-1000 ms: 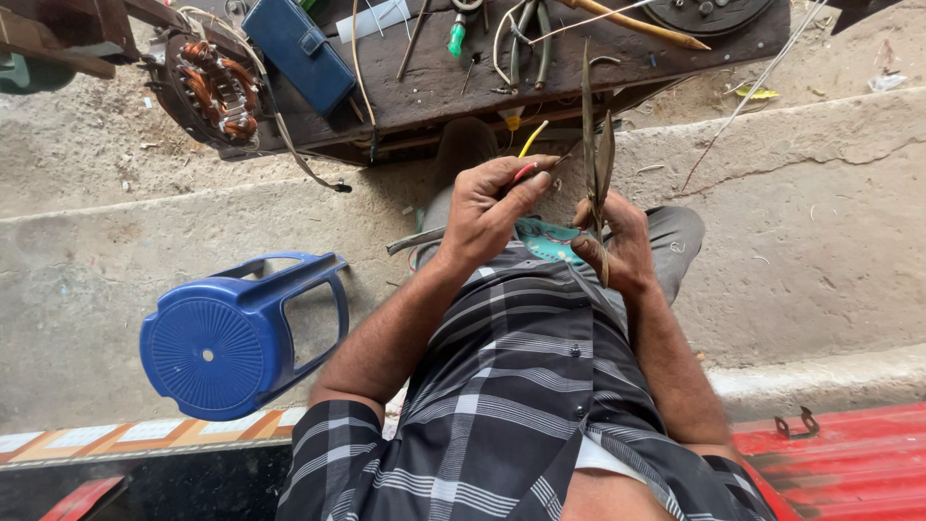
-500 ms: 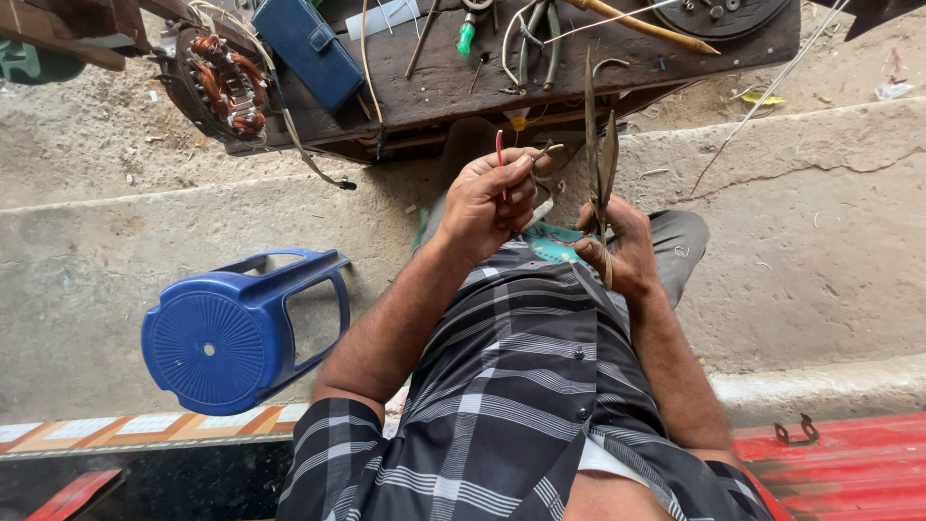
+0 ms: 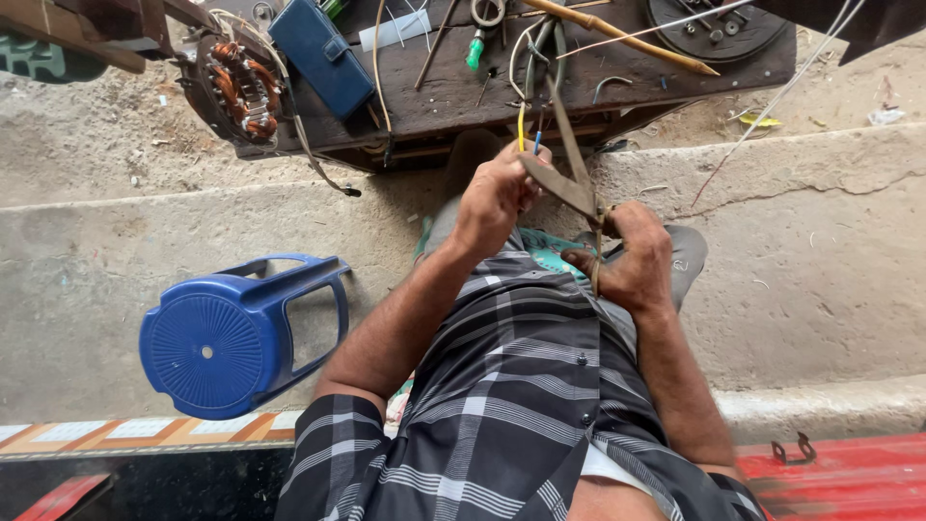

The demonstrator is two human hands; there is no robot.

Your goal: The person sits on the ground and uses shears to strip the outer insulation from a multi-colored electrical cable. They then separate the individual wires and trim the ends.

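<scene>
- Head view looks straight down the torso in a dark plaid shirt (image 3: 521, 405); both forearms reach forward over the lap.
- Dark wooden workbench (image 3: 463, 96) spans the top of the view; its near edge lies just beyond the hands, so little room lies ahead of them.
- Bare concrete ground (image 3: 820, 251) stretches to the right, open; a raised concrete ledge runs across it.
- To the left, a blue plastic stool (image 3: 227, 333) lies tipped on its side, well apart from the left forearm, with bare concrete between.
- Red sheet-metal surface (image 3: 849, 478) at bottom right, close under the right elbow.
- Left hand (image 3: 494, 198) is closed tight, fingers pinched round thin yellow and blue insulated wires (image 3: 522, 130) whose ends stick up above the knuckles towards the bench edge.
- Right hand (image 3: 627, 256) is curled in a fist round the lower handles of large, dull metal scissors (image 3: 571, 174).
- The scissor blades slant up and left from the right hand, crossing just beside the left hand's fingertips; the wires stand just left of the blades. Whether blade touches wire I cannot tell.
- On the bench: copper-wound motor stator (image 3: 241, 87) at left, blue rectangular case (image 3: 320, 53) beside it, green-handled screwdriver (image 3: 474, 50) further right.
</scene>
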